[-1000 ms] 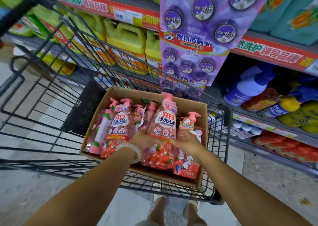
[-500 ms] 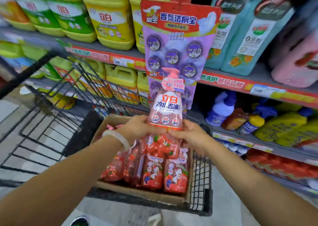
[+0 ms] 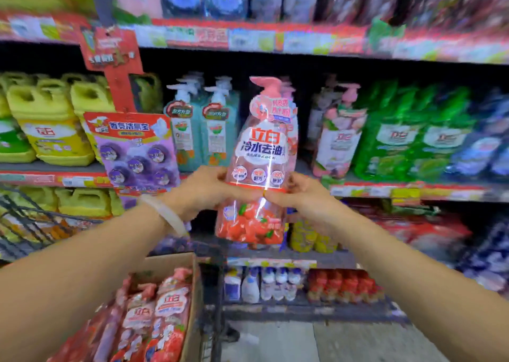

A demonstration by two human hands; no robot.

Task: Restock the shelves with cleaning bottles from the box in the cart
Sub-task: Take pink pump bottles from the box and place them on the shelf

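Both hands, left hand [image 3: 209, 189] and right hand [image 3: 298, 193], grip one pink bottle [image 3: 261, 155] upright before the shelf [image 3: 385, 189]. Near left, the box [image 3: 192, 279] holds more bottles.

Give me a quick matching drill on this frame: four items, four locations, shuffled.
Items:
1. pink pump bottle
2. cardboard box
3. yellow jugs
4. green bottles

Places:
A. same shelf, far left
B. held up in the left hand and right hand
C. same shelf, right of centre
D. bottom left, full of pink packs

Pairs: 1-B, 2-D, 3-A, 4-C
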